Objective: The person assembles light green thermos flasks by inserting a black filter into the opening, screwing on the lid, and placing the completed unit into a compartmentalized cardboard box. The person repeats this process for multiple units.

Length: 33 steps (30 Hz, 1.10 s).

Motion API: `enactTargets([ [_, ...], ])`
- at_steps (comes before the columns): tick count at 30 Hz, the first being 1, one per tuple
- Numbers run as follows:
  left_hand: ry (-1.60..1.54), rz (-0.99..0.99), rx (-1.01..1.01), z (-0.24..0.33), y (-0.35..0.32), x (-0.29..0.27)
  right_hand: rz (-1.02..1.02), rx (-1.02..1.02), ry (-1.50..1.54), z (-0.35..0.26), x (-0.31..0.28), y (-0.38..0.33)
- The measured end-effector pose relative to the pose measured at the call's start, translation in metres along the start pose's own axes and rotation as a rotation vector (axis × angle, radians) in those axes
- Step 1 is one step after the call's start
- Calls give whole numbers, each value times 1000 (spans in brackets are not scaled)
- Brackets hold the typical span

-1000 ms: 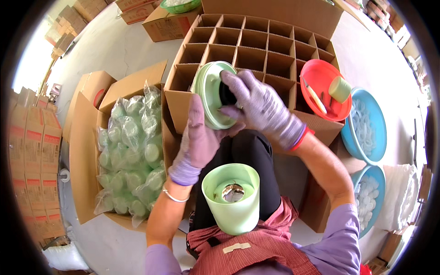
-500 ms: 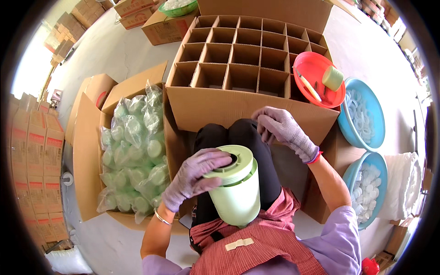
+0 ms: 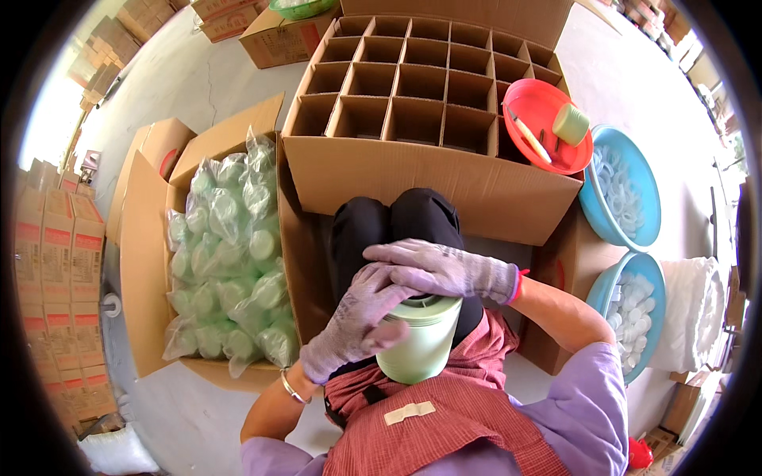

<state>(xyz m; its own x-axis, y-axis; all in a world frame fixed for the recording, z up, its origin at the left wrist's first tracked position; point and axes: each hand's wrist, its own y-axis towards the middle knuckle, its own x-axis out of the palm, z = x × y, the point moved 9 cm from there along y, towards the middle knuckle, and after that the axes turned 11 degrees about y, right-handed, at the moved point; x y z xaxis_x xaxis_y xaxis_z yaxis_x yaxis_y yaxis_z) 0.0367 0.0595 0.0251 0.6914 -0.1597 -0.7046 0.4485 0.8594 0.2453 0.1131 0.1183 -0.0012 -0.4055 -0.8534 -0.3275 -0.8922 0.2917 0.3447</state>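
A pale green plastic canister [image 3: 419,349] stands on my lap, its round lid [image 3: 433,306] on top with a dark opening in the middle. My left hand [image 3: 357,321], in a grey-lilac knit glove, grips the upper left side; its thumb lies across the near wall and its fingers reach over the lid. My right hand [image 3: 448,268], gloved alike, lies over the far part of the lid with fingers stretched out to the left. Their fingertips overlap, hiding much of the lid. The right hand grasps nothing.
Ahead stands a carton with cardboard dividers [image 3: 421,151]. A red basin [image 3: 567,161] on its right corner holds a knife and a green cup. Two blue basins [image 3: 656,198] hold white plastic parts. At left, an open carton [image 3: 143,278] contains bagged green pieces [image 3: 226,262].
My right hand has come down and left onto the lid. The lid, tilted before, now sits more level, and my left hand has shifted toward the canister's side.
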Motion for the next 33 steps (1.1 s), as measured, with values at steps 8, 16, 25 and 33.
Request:
enactTargets([
  [8, -1134, 120, -876, -57, -64, 133, 123, 463, -186, -65, -33, -105],
  [16, -1013, -127, -801, -34, -54, 117, 410, 594, -264, -67, -30, -153],
  [25, -1381, -447, -806, -30, -68, 152, 254, 39, -151, -91, 7, -101],
  [33, -1324, -509, -517, -35, -73, 162, 26, -225, -278, -131, 40, -71],
])
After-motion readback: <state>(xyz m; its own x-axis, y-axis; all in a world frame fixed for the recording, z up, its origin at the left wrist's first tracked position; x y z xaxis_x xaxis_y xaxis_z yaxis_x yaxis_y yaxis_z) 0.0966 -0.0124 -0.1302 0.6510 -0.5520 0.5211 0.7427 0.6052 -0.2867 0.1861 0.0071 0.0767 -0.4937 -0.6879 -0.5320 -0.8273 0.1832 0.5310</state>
